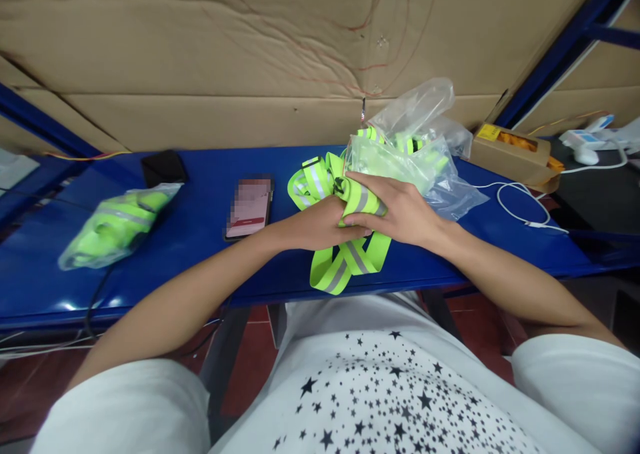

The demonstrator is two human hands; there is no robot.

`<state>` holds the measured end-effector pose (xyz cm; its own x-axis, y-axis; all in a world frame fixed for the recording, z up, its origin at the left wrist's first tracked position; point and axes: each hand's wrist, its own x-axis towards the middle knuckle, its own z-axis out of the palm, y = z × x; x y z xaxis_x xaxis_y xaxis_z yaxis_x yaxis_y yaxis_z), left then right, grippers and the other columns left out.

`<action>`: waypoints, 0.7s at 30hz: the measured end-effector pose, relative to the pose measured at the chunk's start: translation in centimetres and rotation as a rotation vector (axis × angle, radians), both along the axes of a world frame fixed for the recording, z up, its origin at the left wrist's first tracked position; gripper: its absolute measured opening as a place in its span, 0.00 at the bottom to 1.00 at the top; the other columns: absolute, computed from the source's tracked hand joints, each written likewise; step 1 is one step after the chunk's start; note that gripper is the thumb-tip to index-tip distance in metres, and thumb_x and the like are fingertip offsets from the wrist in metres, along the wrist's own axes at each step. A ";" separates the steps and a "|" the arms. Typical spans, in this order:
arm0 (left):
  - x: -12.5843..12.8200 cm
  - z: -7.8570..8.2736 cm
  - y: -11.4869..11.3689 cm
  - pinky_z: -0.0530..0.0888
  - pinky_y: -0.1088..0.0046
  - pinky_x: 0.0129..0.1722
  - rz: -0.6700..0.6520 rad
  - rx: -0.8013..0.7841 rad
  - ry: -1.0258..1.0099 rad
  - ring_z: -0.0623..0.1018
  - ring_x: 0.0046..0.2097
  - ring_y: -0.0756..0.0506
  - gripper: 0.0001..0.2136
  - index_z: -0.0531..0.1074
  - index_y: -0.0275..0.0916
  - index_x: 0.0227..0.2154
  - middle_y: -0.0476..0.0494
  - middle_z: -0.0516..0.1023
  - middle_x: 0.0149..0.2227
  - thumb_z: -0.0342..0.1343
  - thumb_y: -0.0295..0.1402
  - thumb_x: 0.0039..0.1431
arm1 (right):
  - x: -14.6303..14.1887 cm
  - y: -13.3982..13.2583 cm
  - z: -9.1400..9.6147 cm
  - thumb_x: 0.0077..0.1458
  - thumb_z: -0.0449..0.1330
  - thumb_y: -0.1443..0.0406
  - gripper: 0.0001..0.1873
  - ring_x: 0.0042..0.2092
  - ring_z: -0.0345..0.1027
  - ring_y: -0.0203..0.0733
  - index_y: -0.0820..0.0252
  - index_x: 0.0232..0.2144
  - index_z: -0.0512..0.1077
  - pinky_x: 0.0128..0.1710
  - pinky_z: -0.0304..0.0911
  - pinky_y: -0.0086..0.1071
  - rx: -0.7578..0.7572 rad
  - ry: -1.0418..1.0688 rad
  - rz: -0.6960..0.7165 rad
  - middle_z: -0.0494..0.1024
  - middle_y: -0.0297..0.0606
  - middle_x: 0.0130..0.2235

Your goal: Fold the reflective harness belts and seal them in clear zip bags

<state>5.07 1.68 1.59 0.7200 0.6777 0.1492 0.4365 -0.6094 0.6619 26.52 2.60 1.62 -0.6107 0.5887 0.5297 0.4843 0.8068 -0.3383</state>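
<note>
A neon-yellow reflective strap (345,261) with grey stripes lies bunched at the middle of the blue table (200,234). My right hand (400,211) lies over the bunch with fingers curled round it. My left hand (320,224) grips the same strap from the left, partly hidden under the fabric. Loops of the strap hang over the table's front edge and spread out toward the back left. Just behind my hands sits a clear plastic bag (420,154) with more yellow straps inside.
A bagged yellow strap (115,224) lies at the left. A phone (249,209) rests left of my hands, a black object (163,167) behind it. A cardboard box (515,153) and a white cable (520,204) are at the right. Cardboard sheets form the back wall.
</note>
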 end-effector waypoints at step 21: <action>-0.1 -0.1 0.0 0.76 0.64 0.51 -0.090 -0.075 -0.066 0.80 0.50 0.40 0.14 0.78 0.39 0.42 0.42 0.83 0.44 0.56 0.44 0.68 | 0.4 0.1 0.1 0.68 0.60 0.47 0.32 0.56 0.80 0.51 0.63 0.63 0.73 0.57 0.74 0.42 0.236 0.054 0.165 0.82 0.48 0.57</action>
<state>4.97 1.69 1.49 0.7689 0.6217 0.1494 0.3361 -0.5918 0.7327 26.88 2.67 1.70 -0.6550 0.3399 0.6748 0.3258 0.9329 -0.1536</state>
